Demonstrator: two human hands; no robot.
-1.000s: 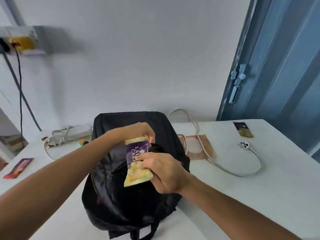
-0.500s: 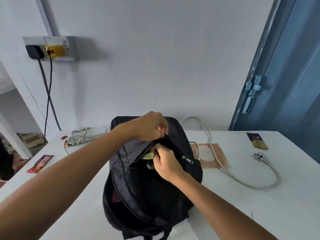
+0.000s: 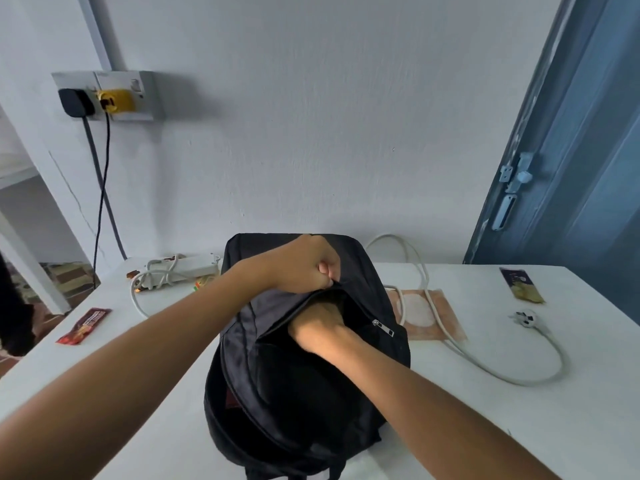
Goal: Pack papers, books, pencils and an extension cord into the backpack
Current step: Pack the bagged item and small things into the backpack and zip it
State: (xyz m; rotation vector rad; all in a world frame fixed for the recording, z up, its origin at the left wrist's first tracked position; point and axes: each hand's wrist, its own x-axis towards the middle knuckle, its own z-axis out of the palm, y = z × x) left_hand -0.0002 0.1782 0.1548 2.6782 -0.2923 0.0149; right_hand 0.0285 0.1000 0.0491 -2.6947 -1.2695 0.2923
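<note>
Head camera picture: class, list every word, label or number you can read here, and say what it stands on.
None can be read.
Red wrapper: print too blurred.
Purple and gold wrapper: print too small.
Wall socket: marks too small.
Backpack: no label shows.

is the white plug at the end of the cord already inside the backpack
No, the white plug lies on the table, to the right of the backpack.

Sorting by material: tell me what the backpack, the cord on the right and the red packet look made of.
Backpack: black woven synthetic fabric, probably nylon; soft folds, faint sheen.
White cord: smooth plastic-looking sheath, bends in loose curves.
Red packet: glossy printed wrapper, probably plastic film.
</note>
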